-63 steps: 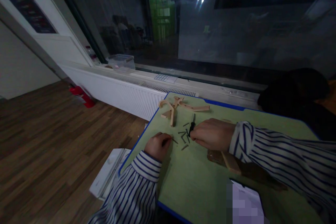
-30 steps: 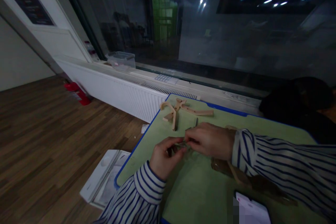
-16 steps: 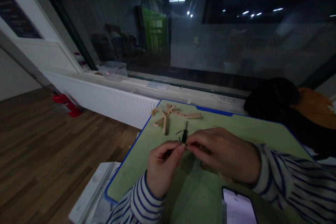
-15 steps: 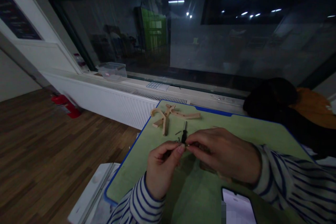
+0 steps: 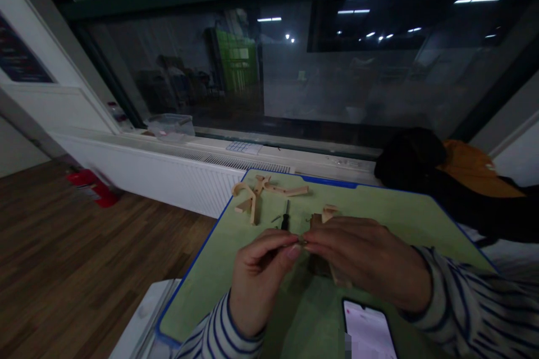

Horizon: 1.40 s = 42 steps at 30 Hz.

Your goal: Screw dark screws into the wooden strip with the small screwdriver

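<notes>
Setting: indoor workspace, exact sort unclear
Window point(image 5: 320, 84): above the radiator point(image 5: 168, 175)
Fire extinguisher point(image 5: 101, 193): beside the radiator
Table point(image 5: 206, 280): near the radiator, bearing screwdriver point(image 5: 286, 219), wooden pieces point(image 5: 254, 210)

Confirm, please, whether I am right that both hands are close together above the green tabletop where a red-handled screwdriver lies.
Not quite: in the head view, the screwdriver on the green tabletop has a black, not red, handle; the left hand and right hand are close together.

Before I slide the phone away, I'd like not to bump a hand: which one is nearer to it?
Right. The right hand is just past the phone, beyond its far edge; the left hand is farther off, to its left.
</notes>
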Available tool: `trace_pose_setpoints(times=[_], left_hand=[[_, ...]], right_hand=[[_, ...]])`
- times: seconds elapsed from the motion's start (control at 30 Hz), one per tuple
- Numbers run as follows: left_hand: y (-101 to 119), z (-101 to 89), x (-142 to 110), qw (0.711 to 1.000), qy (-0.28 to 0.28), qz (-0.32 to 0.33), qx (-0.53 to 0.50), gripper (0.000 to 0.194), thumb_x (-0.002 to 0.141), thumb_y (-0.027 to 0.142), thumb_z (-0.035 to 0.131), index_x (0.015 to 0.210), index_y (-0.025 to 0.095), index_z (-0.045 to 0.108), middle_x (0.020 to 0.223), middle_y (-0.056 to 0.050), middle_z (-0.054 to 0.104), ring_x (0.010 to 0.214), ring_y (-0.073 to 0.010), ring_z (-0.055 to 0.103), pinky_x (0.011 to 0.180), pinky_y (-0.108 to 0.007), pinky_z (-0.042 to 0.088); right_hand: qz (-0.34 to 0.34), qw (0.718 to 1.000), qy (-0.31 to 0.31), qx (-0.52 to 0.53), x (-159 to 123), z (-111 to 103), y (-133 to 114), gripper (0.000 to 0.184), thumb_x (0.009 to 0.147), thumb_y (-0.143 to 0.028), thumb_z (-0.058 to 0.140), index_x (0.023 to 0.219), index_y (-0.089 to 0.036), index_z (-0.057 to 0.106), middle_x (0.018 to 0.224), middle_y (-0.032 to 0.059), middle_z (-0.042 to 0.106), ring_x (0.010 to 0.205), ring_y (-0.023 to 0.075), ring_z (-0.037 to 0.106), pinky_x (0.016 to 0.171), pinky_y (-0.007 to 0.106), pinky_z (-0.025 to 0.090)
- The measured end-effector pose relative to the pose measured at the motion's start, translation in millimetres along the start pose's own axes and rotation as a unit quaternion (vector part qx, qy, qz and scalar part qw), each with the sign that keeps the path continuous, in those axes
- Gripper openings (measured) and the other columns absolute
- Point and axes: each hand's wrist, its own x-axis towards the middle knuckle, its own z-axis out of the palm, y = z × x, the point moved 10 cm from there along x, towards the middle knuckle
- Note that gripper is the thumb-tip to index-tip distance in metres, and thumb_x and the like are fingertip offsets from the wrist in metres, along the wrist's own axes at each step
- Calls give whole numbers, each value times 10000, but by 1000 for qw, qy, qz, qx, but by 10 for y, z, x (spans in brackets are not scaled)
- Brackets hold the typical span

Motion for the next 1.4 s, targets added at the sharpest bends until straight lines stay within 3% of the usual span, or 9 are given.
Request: trace_pose_setpoints(times=[0.2,0.43,0.57,0.73,0.83,0.97,1.17,1.3,1.4], left_hand=[[207,54,-24,994,-1,69,88,123,771,141,622,817,226,698,789,-26,671,750,-150,602,634,-229,491],[95,-162,-23,990,114,-30,83,355,874,369,474,634,169,642,515,4,546,496,-104,493,498,-199,430],[115,-5,-13,991,50,-47,117,227,743,381,648,665,168,655,514,11,549,482,-105,492,459,-188,425],[-27,-15,1,991,41,-97,88,331,837,417,524,724,149,681,556,-12,585,493,-99,497,485,-191,438],[-109,17,14,989,7,-123,78,254,781,382,612,818,149,706,634,-31,651,510,-97,522,501,-188,461],[-106,60,23,989,-12,-125,74,143,719,293,679,711,154,715,583,-18,651,460,-83,506,455,-168,446],[-107,98,32,992,14,-110,67,60,681,229,704,713,182,724,535,6,640,478,-90,540,477,-161,471],[-68,135,30,992,19,-77,102,58,697,215,695,740,195,728,581,5,661,534,-98,570,542,-168,488],[-63,148,48,991,14,-68,111,131,762,271,636,725,174,716,595,-8,663,513,-93,550,515,-170,469]], right_hand=[[8,1000,19,-23,-97,-29,-6,155,903,-189,459,1036,-160,531,871,42,686,780,136,639,705,275,524],[2,991,91,-96,-112,-271,-104,117,907,-214,449,986,-196,534,844,31,705,759,151,662,674,278,539],[5,992,74,-98,-126,-273,-95,132,916,-224,435,947,-172,553,845,39,702,761,154,657,668,276,531],[33,996,40,-69,-153,-182,13,172,916,-178,415,988,-153,570,866,47,691,797,143,644,746,284,523],[36,997,32,-65,-155,-140,52,196,917,-169,400,1003,-152,575,894,63,689,816,152,642,758,301,519],[77,997,25,8,-157,-86,155,168,900,-179,447,984,-160,591,832,34,684,759,130,638,690,244,506],[254,945,15,206,-260,68,513,136,860,-262,536,944,-234,638,778,-30,680,699,104,629,626,206,484],[296,893,46,337,-315,130,625,152,844,-269,543,909,-196,660,708,-10,670,670,116,633,617,226,509],[308,884,77,344,-359,84,704,181,837,-297,547,911,-178,662,701,10,680,642,130,642,591,245,525]])
